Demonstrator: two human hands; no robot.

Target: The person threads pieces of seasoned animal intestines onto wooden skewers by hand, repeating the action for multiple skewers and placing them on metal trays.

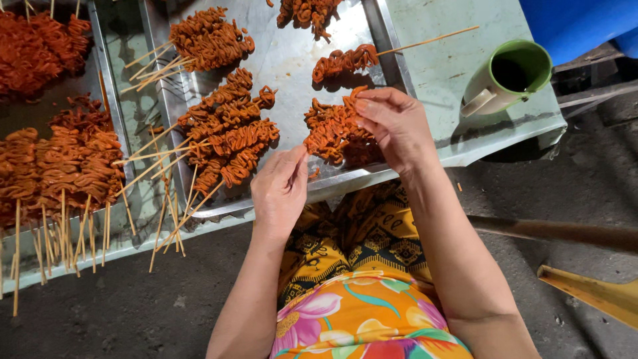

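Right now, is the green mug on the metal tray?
No, the green mug stands on the table to the right of the metal tray, outside its rim.

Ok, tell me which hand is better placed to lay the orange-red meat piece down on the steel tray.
Probably the right hand: its fingers grip the orange-red meat piece over the steel tray. The left hand only pinches its lower tip.
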